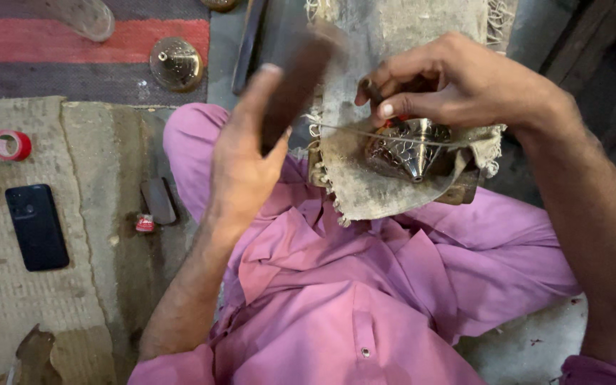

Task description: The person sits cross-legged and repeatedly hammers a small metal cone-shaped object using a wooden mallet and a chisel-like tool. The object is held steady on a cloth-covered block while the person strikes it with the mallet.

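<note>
Two bare hands work over a frayed, coarse cloth (pixel 365 178) draped across the lap of a person in soft pink clothes. On it lies a shiny, engraved metal cone (pixel 409 150), its tip pointing toward the person. The right hand (pixel 458 85) pinches a thin dark punch (pixel 373 93) between curled fingers, set against the cone. The left hand (pixel 240 157) grips a blurred dark block (pixel 297 78), raised just beside the cloth. On the woven mat (pixel 30 285) lie a flat black phone (pixel 36 227) and a red tape roll (pixel 11 145); a domed brass piece (pixel 176 64) sits beyond.
</note>
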